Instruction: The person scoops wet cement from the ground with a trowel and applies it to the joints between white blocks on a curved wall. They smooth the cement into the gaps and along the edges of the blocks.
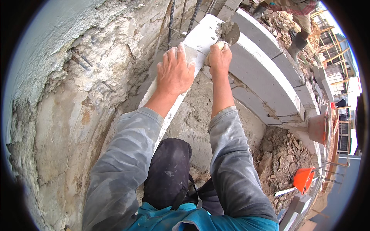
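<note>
My right hand [220,58] is closed round the handle of a trowel [232,34], whose rounded blade carries grey mortar [224,29]. The blade is over the right edge of a pale block wall [202,34], near its far end. My left hand [175,71] lies flat on top of the same wall, nearer to me, with its fingers pointing away and holding nothing. Its palm and whatever lies beneath it are hidden.
Rebar rods [171,23] rise beyond my left hand. A rough, broken wall [73,107] stands at left. Curved block courses [262,73] run along the right, with rubble [283,152], an orange bucket [304,179] and a red bucket [318,129]. Another person's boot [298,45] shows at upper right.
</note>
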A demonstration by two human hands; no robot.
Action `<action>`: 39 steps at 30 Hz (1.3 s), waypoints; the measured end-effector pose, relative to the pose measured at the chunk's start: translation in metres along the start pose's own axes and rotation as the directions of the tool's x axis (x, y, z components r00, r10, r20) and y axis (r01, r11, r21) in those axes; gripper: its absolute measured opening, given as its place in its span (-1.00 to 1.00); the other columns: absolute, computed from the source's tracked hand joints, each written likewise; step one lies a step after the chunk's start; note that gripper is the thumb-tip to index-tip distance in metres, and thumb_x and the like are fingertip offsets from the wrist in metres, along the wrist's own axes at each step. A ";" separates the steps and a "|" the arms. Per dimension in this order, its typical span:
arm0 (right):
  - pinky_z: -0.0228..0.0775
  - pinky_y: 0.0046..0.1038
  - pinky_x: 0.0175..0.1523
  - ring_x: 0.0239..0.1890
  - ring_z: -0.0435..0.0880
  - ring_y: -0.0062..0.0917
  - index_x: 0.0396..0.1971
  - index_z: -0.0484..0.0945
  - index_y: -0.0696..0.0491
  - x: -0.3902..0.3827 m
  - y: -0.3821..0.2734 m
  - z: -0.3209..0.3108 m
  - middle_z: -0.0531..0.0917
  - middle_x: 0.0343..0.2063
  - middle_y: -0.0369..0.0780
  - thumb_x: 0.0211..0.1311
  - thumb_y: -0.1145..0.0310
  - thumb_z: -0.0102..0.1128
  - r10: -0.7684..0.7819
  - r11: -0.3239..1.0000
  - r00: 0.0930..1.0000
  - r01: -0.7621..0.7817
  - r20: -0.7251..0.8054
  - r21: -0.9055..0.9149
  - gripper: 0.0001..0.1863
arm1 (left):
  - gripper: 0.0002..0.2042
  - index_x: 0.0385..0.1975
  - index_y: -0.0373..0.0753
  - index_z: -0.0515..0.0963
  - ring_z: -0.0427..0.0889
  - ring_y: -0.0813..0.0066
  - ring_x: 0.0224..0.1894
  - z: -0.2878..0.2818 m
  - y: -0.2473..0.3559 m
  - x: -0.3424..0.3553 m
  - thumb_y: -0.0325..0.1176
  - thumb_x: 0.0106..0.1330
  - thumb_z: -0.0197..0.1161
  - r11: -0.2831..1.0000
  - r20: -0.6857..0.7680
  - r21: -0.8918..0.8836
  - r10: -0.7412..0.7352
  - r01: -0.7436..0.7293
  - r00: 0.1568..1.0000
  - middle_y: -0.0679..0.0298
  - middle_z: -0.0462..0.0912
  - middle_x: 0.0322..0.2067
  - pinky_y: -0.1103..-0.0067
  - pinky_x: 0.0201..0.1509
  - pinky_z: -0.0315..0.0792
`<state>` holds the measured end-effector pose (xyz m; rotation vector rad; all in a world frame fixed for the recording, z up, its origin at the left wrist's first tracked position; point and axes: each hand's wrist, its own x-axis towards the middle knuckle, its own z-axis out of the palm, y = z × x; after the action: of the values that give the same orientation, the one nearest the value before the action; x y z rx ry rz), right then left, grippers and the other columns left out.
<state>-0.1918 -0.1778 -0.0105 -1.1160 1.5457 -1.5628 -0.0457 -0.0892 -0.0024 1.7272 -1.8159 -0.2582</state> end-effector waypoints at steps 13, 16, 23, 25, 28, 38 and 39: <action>0.27 -0.46 -0.48 -0.57 0.42 -0.61 -0.28 0.52 0.21 0.014 -0.015 -0.011 0.52 -0.51 -0.27 0.09 0.45 0.16 -0.109 0.992 0.994 0.110 0.014 -0.067 -0.80 | -0.31 0.42 -0.36 0.10 0.25 -0.02 0.36 0.002 0.001 0.003 -0.09 0.38 0.06 1.000 0.052 -0.010 -0.024 0.024 0.998 -0.13 0.24 0.31 0.10 0.30 0.27; 0.24 -0.45 -0.50 -0.59 0.40 -0.61 -0.28 0.54 0.20 0.001 -0.026 -0.011 0.51 -0.52 -0.29 0.11 0.45 0.18 0.053 0.998 0.998 -0.053 0.023 0.019 -0.82 | -0.31 0.42 -0.36 0.10 0.24 -0.02 0.36 0.002 -0.003 0.003 -0.09 0.38 0.06 0.999 0.037 -0.020 -0.029 0.030 0.999 -0.11 0.24 0.31 0.09 0.31 0.27; 0.51 -0.54 -0.43 -0.46 0.58 -0.53 -0.13 0.49 0.32 0.007 -0.043 -0.036 0.62 -0.38 -0.13 0.27 0.41 0.06 0.137 0.949 0.956 -0.202 0.259 0.241 -0.71 | -0.33 0.40 -0.36 0.14 0.29 -0.08 0.32 0.003 0.001 0.004 -0.11 0.38 0.05 1.000 -0.008 0.011 -0.005 0.005 1.000 -0.09 0.31 0.28 0.16 0.36 0.23; 0.51 -0.50 -0.44 -0.47 0.59 -0.47 -0.12 0.47 0.30 0.020 -0.040 -0.034 0.62 -0.37 -0.08 0.30 0.39 0.03 0.143 0.911 0.920 -0.267 0.366 0.314 -0.72 | -0.34 0.40 -0.36 0.14 0.29 -0.07 0.31 0.005 -0.003 0.000 -0.11 0.38 0.05 1.000 -0.003 0.006 -0.019 0.019 1.000 -0.08 0.30 0.28 0.16 0.36 0.23; 0.50 -0.41 -0.48 -0.52 0.59 -0.34 -0.08 0.40 0.25 0.073 -0.008 -0.035 0.63 -0.38 0.03 0.34 0.35 -0.01 0.087 0.669 0.856 -0.430 0.510 0.606 -0.71 | -0.34 0.40 -0.35 0.14 0.31 -0.06 0.30 0.010 0.004 0.002 -0.12 0.38 0.05 1.000 -0.007 -0.011 0.006 -0.006 1.000 -0.08 0.32 0.27 0.16 0.35 0.23; 0.48 -0.52 -0.50 -0.49 0.56 -0.39 -0.06 0.40 0.28 0.060 0.012 -0.052 0.59 -0.29 0.06 0.36 0.30 -0.14 0.084 0.407 0.850 -0.506 0.520 0.760 -0.65 | -0.29 0.43 -0.34 0.09 0.25 -0.03 0.36 0.004 -0.001 0.003 -0.07 0.38 0.06 1.000 0.056 -0.007 -0.025 0.026 0.998 -0.13 0.25 0.32 0.08 0.31 0.25; 0.48 -0.53 -0.50 -0.49 0.56 -0.40 -0.05 0.41 0.29 0.058 0.013 -0.058 0.59 -0.28 0.05 0.36 0.30 -0.14 0.027 0.455 0.828 -0.509 0.560 0.730 -0.64 | -0.29 0.43 -0.34 0.08 0.25 -0.03 0.36 0.003 -0.002 0.003 -0.07 0.38 0.06 1.000 0.051 -0.008 -0.019 0.019 0.999 -0.13 0.25 0.32 0.08 0.31 0.25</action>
<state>-0.2699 -0.2064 -0.0128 -0.5139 0.3896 -1.3761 -0.0459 -0.0936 -0.0049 1.7472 -1.8330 -0.3207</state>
